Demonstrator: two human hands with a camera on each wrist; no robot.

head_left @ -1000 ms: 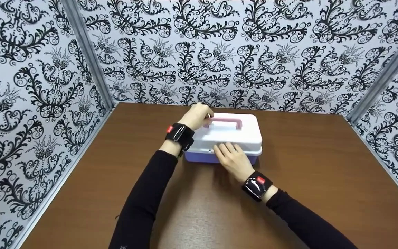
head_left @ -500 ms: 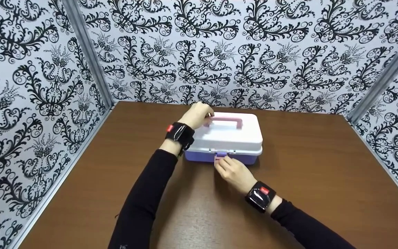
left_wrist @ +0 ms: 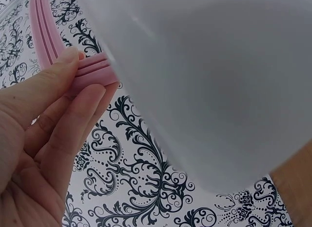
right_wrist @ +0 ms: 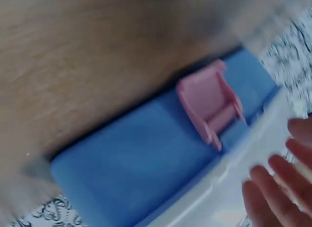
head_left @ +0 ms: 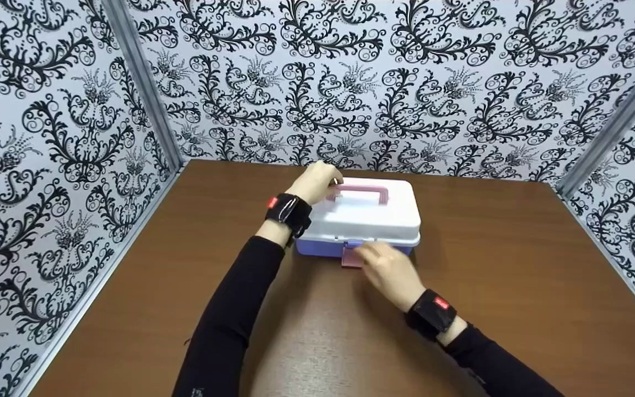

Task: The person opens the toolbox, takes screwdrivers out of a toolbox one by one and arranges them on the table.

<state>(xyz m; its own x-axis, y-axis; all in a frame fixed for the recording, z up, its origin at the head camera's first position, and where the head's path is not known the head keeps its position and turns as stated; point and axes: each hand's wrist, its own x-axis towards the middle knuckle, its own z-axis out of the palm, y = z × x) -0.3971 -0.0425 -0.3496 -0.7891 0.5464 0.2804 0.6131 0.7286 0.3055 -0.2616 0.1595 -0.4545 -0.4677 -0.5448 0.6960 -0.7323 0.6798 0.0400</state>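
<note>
The box (head_left: 370,220) sits near the back of the brown bench (head_left: 516,264), its white lid (head_left: 400,207) down on a purple-blue base (head_left: 320,248). On top of the box a pink handle (head_left: 359,188) stands raised, and the person's left hand (head_left: 315,183) has hold of its left end — thumb on one side, fingers curled round the other, pinching near the corner of the grip.

The right hand (head_left: 390,271) is at the front of the box, a little right of its middle, blurred and holding nothing. From the right wrist its fingers (right_wrist: 273,188) look loosely stretched and slightly parted, over by the lid; whether any fingertip touches the box I cannot tell. Beside that hand, at the middle of the box's front, the pink latch (head_left: 350,258) hangs swung down, away from the lid's edge. The two hands are apart, one above the box and one before it.

Black bands (head_left: 289,214) circle both wrists, and dark sleeves (head_left: 235,309) stretch toward the box from the near side of the bench. Behind the box rises a white wall (head_left: 350,149) with black scrollwork — grey metal posts (head_left: 144,88) mark its corners, well to the left and right of the box.
</note>
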